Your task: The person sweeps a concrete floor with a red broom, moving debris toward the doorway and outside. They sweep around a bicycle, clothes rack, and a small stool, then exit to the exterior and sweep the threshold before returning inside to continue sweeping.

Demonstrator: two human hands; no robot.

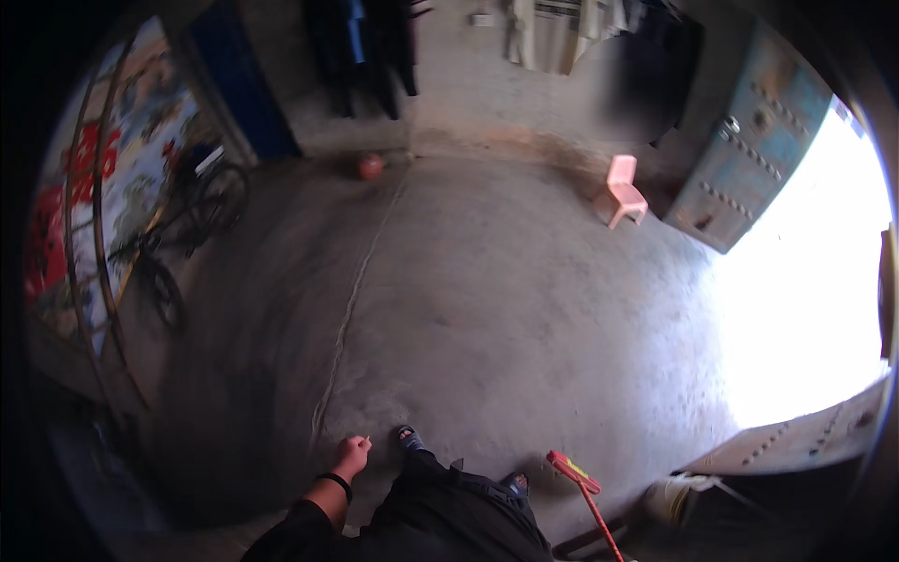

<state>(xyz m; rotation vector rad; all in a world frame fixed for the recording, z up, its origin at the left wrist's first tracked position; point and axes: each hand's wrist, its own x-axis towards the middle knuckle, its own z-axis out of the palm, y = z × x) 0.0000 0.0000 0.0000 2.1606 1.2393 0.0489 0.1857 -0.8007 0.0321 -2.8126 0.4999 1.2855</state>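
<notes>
My left hand (352, 456) is low in the picture, left of my legs, with a dark band on its wrist. Its fingers are curled in, and nothing shows in them. My right hand is out of the picture. At the lower right a broom (573, 471) with a red and yellow head has its red handle running down out of the lower edge. Whatever holds that handle, if anything, is hidden. My sandalled feet (412, 438) stand on the grey floor (468, 309).
A small pink chair (626, 194) stands near the far wall, beside an open studded door (754, 140) with bright light beyond. An orange-red round object (371, 167) sits by the wall. Left are a bicycle (192, 211) and a ladder (101, 187). Clothes (552, 36) hang above. A pale bucket (667, 499) stands lower right.
</notes>
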